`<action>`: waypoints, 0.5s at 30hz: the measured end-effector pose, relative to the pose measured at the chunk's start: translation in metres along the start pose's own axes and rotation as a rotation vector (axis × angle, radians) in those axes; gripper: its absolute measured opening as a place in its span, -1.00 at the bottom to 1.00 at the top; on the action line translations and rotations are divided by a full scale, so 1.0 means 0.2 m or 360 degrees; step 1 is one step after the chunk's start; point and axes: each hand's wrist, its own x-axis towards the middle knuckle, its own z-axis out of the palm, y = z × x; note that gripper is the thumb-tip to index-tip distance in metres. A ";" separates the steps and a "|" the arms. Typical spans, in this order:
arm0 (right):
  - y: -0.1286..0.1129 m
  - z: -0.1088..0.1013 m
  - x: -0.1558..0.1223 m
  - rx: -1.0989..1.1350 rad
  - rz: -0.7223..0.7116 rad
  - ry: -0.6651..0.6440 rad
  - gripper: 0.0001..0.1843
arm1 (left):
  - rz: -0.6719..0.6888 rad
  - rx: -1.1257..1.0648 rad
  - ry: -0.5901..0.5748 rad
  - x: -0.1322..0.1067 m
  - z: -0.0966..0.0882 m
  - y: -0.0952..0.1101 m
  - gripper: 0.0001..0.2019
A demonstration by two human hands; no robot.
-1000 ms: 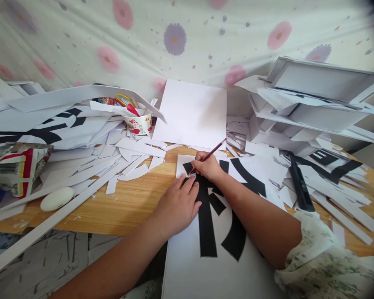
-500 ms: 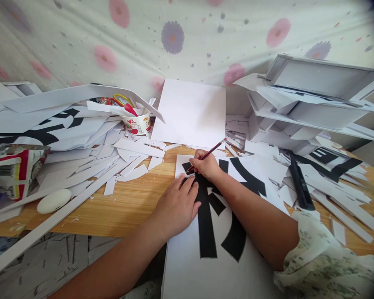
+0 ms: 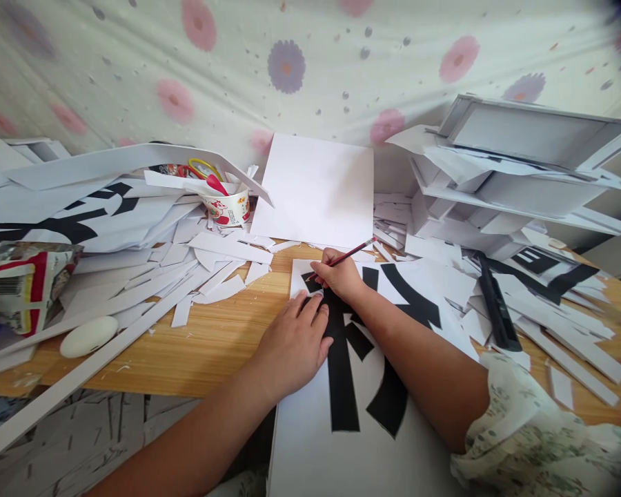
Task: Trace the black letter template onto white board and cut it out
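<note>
Between the fingers of my right hand (image 3: 340,275) is a dark red pencil (image 3: 349,252), its tip down near the upper left end of a black character shape (image 3: 343,386). That black shape lies on a large white sheet or board (image 3: 310,455) in front of me. My left hand (image 3: 294,343) rests flat, fingers spread, across the sheet's left edge and the black shape, just below the pencil tip. Part of the shape is hidden under both hands and my right forearm.
White offcut strips (image 3: 222,245) cover the table's left and back. A paper cup (image 3: 228,207) holds yellow-handled scissors (image 3: 203,168) and a red spoon-like handle (image 3: 216,183). A blank white board (image 3: 315,190) leans behind. At right are a black cutter-like tool (image 3: 498,304) and stacked white box frames (image 3: 528,138).
The pencil tip and my right fingers have shifted slightly left, and the pencil leans lower. My left hand stays in place.
</note>
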 end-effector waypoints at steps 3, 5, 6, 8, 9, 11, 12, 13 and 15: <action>0.01 0.00 0.01 0.0015 -0.0018 -0.0024 -0.70 | 0.0012 0.0003 0.0011 0.00 0.00 0.00 -0.50; 0.01 0.01 0.01 0.0025 -0.0027 -0.0036 -0.70 | 0.0018 0.0007 0.0022 0.00 0.00 0.00 -0.50; 0.01 0.01 0.01 0.0031 -0.0031 -0.0038 -0.70 | 0.0019 0.0009 0.0022 0.00 0.00 0.00 -0.50; 0.01 0.01 0.01 0.0049 -0.0037 -0.0037 -0.70 | 0.0011 0.0011 0.0012 0.00 0.00 0.00 -0.50; 0.01 0.01 0.01 0.0063 -0.0039 -0.0038 -0.69 | 0.0006 0.0009 0.0005 0.00 0.00 0.00 -0.49; 0.01 0.01 0.01 0.0099 -0.0042 -0.0044 -0.68 | -0.0004 0.0006 0.0001 0.00 0.00 0.00 -0.49; 0.01 0.01 0.01 0.0116 -0.0044 -0.0046 -0.67 | -0.0005 0.0004 0.0003 0.00 0.01 0.00 -0.49; 0.01 0.01 0.01 0.0131 -0.0047 -0.0049 -0.66 | -0.0005 0.0003 0.0006 0.00 0.01 0.00 -0.49; 0.02 0.01 0.01 0.0149 -0.0050 -0.0057 -0.65 | -0.0001 0.0000 0.0001 0.00 0.01 0.00 -0.49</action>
